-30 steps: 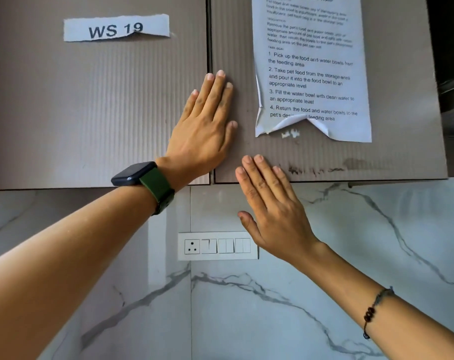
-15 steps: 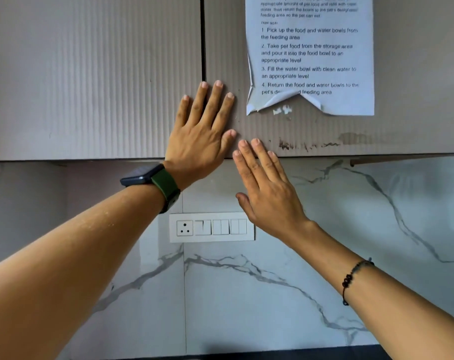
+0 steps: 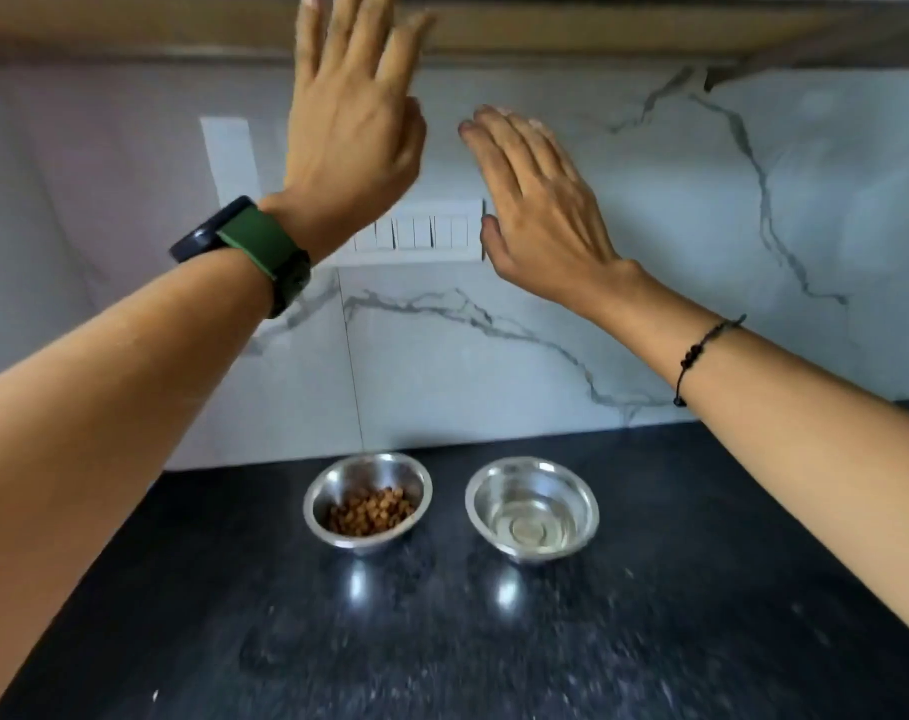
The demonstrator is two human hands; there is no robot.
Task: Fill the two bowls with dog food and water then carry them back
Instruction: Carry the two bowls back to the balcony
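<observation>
The left hand [image 3: 351,127], with a green-strapped watch [image 3: 244,246] on its wrist, is raised in front of the white marble wall [image 3: 702,226]. Its fingers are straight and spread, and it holds nothing. The right hand [image 3: 540,200] is up beside it, flat and loose too, with nothing in it. A thin black bracelet [image 3: 702,350] sits on that wrist.

Down on the shiny black stone tabletop [image 3: 494,641], close to its back edge, stand two small round silver metal bowls, side by side but not touching. The left metal bowl [image 3: 368,502] has a little heap of brown dog food [image 3: 372,511] in the bottom. The right metal bowl [image 3: 532,509] has clear water in it.

So the filling looks done. The carrying back may be what is left, since both bowls sit on the tabletop and no hand is touching them.
</observation>
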